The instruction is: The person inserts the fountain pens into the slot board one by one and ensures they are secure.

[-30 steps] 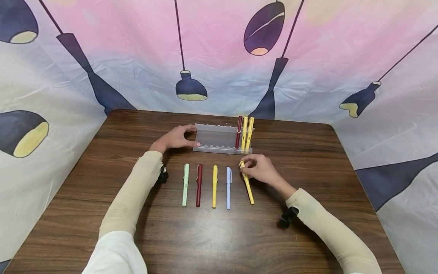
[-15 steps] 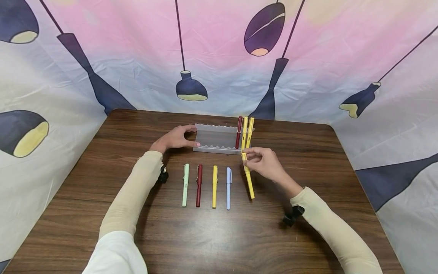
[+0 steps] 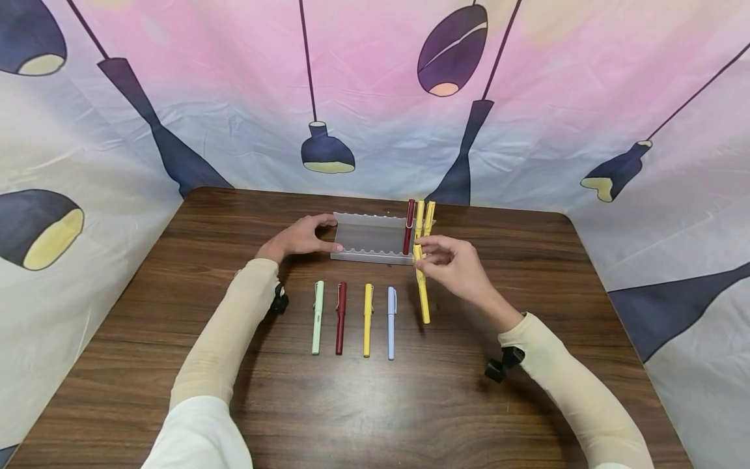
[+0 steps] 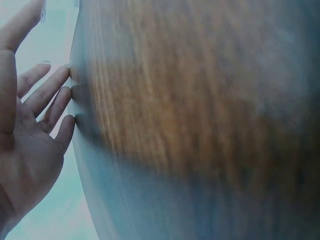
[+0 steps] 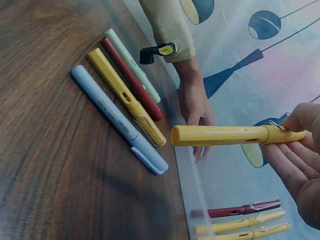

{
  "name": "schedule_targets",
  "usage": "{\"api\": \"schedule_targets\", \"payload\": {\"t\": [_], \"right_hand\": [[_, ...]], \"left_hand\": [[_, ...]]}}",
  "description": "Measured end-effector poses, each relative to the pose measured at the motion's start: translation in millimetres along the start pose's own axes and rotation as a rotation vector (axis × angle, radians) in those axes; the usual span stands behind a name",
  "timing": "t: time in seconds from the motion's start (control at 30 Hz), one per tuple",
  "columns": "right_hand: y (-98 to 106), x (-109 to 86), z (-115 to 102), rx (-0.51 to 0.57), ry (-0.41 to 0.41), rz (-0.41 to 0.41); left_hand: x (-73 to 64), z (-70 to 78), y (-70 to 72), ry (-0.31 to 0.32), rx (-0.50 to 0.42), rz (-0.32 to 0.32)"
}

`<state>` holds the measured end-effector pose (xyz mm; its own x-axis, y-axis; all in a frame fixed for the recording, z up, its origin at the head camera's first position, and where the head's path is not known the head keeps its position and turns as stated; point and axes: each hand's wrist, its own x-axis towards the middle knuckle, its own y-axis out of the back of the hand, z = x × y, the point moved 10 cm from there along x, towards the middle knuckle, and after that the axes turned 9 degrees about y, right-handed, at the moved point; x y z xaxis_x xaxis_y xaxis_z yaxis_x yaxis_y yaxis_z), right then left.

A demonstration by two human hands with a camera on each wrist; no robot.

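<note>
My right hand (image 3: 459, 266) pinches a yellow pen (image 3: 424, 301) near its clip end, thumb against fingers. In the right wrist view the yellow pen (image 5: 215, 135) is off the table, its free end pointing left. A clear pen rack (image 3: 375, 258) with scalloped edges stands behind it. Side by side at the rack's right end lean a dark red pen (image 3: 408, 228) and two yellow pens (image 3: 419, 215), their lower parts partly hidden by my right hand. My left hand (image 3: 300, 236) touches the rack's left end with thumb and fingers spread; its fingers (image 4: 47, 92) look fairly straight.
On the wooden table (image 3: 351, 410), a row of pens lies in front of the rack: mint green (image 3: 318, 319), dark red (image 3: 341, 319), yellow (image 3: 368, 319) and light blue (image 3: 391, 322). A printed cloth (image 3: 375, 78) hangs behind the table.
My right hand has lifted the yellow pen and carried it away from me, from the right of the row up to the rack's front edge. My left hand stays on the rack.
</note>
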<state>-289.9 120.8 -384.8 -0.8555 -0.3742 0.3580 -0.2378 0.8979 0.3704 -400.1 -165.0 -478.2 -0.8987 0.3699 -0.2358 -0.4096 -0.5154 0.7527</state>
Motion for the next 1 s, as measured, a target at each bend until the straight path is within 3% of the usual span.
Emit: {"api": "schedule_targets", "payload": {"t": [0.3,0.53,0.83,1.0], "right_hand": [[7,9.4,-14,0.036,0.073,0.038],[11,19.7,-23,0.005,0.128,0.073],[13,36.6,-25,-0.014,0.145,0.127],[13,44.3,-47,-0.031,0.189,0.142]], "left_hand": [[0.9,-2.3,-1.0,0.003,0.003,0.002],[1.7,-2.7,-0.6,0.003,-0.006,0.009],[1.2,-2.6,-0.6,0.0,0.001,0.0],[0.2,-1.4,0.1,0.0,-0.007,-0.002]]}}
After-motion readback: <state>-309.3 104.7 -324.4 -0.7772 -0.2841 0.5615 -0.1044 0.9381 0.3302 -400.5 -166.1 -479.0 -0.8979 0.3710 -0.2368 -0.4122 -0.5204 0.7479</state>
